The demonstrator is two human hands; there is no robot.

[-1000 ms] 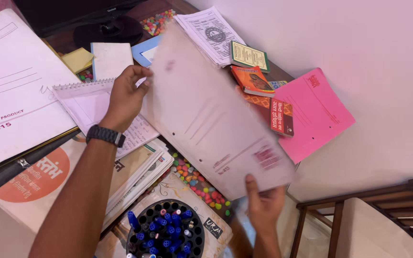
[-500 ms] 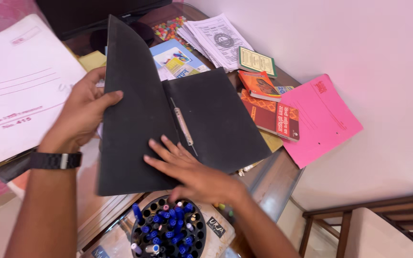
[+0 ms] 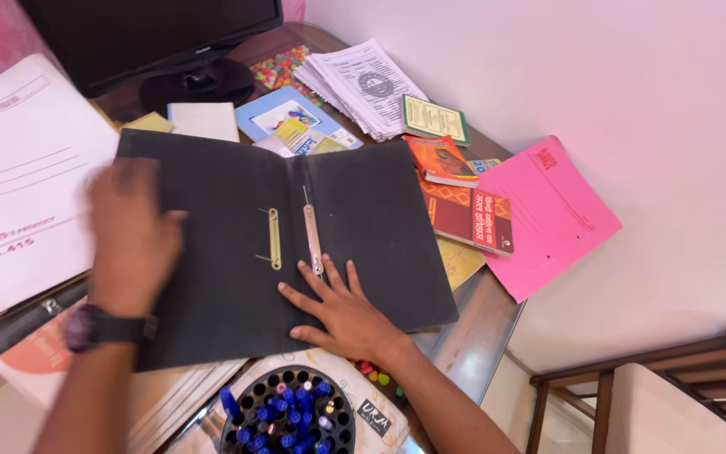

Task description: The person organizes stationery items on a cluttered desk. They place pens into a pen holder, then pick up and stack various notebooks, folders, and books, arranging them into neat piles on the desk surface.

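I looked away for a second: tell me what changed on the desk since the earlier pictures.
The black folder now lies fully open and flat; earlier its left cover stood raised. The left hand moved from the cover's edge onto it; the right hand still presses near the spine. Pink folder and pen holder unchanged.

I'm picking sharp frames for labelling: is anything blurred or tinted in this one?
Head view: the left hand is motion-blurred on the open black folder; the right hand and the pen holder look sharp; a pink cast tints the wall.

folder (image 3: pixel 363 219) before monitor (image 3: pixel 153 34), books (image 3: pixel 464 202) right
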